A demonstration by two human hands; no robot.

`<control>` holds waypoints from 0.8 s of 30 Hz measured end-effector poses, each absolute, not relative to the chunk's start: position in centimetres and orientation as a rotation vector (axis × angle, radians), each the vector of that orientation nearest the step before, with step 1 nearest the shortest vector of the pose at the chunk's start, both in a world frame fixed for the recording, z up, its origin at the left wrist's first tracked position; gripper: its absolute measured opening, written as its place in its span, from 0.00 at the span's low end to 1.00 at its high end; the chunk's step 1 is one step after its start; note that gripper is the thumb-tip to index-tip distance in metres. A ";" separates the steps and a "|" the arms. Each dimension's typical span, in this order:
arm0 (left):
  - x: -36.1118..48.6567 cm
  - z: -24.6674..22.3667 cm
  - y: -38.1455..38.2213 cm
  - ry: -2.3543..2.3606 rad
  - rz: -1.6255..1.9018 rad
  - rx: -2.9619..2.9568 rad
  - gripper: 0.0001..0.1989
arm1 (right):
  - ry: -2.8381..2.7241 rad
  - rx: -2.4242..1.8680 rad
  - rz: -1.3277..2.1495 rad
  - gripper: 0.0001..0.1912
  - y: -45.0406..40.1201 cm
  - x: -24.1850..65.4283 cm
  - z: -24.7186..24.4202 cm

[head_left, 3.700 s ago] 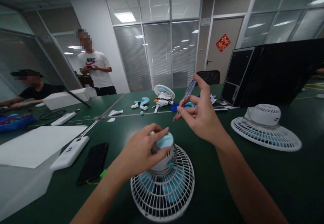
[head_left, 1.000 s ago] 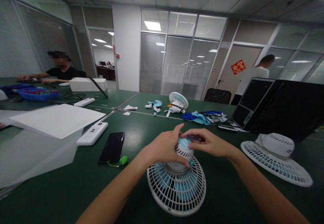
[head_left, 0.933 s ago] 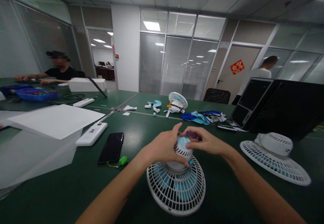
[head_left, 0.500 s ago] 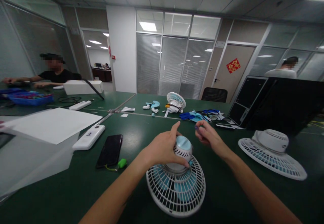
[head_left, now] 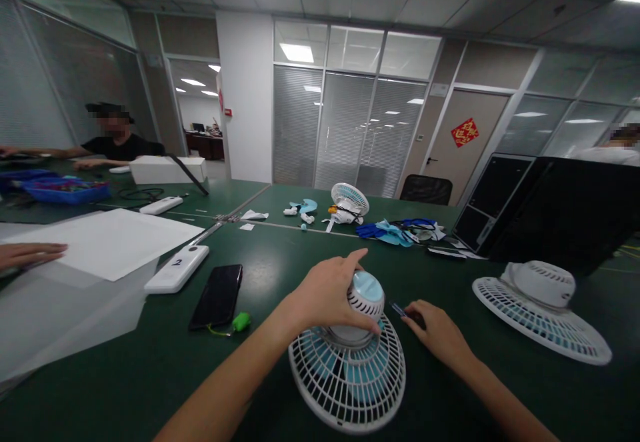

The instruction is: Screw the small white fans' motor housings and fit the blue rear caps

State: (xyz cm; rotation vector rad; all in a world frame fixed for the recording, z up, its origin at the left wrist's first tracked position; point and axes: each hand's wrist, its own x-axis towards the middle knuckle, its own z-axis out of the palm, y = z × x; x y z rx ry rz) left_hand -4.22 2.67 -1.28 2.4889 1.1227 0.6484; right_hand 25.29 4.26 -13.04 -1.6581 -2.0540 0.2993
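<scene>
A white and light-blue fan head (head_left: 350, 389) lies grille-down on the green table in front of me. My left hand (head_left: 330, 295) is wrapped round its rounded motor housing (head_left: 369, 289), thumb on the near side and fingers behind. Just right of the housing, my right hand (head_left: 440, 332) pinches a slim tool (head_left: 398, 309) that looks like a small screwdriver. Its thin end points left toward the fan, apparently without touching; the rest is mostly hidden by my fingers.
Another fan head (head_left: 540, 315) lies at the right, before a black case (head_left: 565, 209). A phone (head_left: 218, 295), a white power bank (head_left: 177, 270) and paper sheets (head_left: 125, 242) are leftward. Another person's hand (head_left: 33, 255) rests by the paper. A small fan (head_left: 350, 202) stands farther back.
My right hand has come down and nearer to the fan, and the slim tool now shows. The left hand keeps its hold. Another person's hand has moved onto the paper at left.
</scene>
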 end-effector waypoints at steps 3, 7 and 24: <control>-3.8 -1.6 2.8 1.177 0.686 2.511 0.58 | -1.997 -1.605 0.260 0.28 3.2 24.5 -12.0; -3.5 -1.6 2.8 1.237 0.723 2.505 0.62 | -1.962 -1.300 0.349 0.36 0.7 21.4 -9.8; -6.9 0.4 2.1 0.966 0.597 2.322 0.42 | -2.045 -0.917 0.223 0.30 1.3 12.8 -7.4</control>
